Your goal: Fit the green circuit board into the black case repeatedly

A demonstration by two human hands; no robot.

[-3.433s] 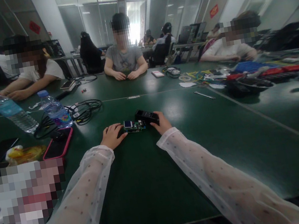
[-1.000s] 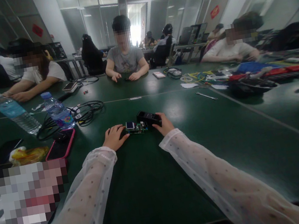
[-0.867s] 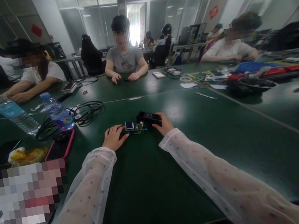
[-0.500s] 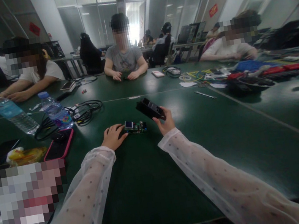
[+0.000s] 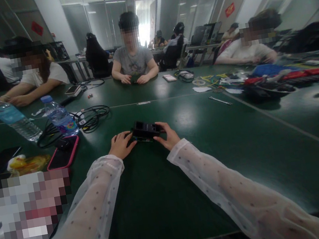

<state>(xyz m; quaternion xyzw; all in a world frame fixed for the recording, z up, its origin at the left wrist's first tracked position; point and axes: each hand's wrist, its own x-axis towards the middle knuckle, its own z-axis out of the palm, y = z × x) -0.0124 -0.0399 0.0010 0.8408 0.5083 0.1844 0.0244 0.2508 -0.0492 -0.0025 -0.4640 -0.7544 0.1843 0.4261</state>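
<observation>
A black plastic housing [image 5: 146, 129] with openings in its top lies tilted over a green circuit board [image 5: 144, 140]. Only the board's near edge shows beneath it; the rest is covered. My right hand [image 5: 168, 135] grips the housing's right end between thumb and fingers. At the opposite end, my left hand [image 5: 120, 145] has its thumb and forefinger around the left end of the board, steadying it on the green table [image 5: 167, 200]. Whether the housing sits flush on the board, I cannot tell.
Left of my hands are a pink-cased phone [image 5: 63, 153], two water bottles [image 5: 60, 116] and coiled black cables [image 5: 94, 118]. A metal tool [image 5: 220, 100] lies to the right, before a heap of cables and parts [image 5: 278, 78]. Across the table sits a person [image 5: 133, 60].
My right hand has brought the black housing left and down, over the circuit board, hiding its top face. My left hand has stayed at the board's left end.
</observation>
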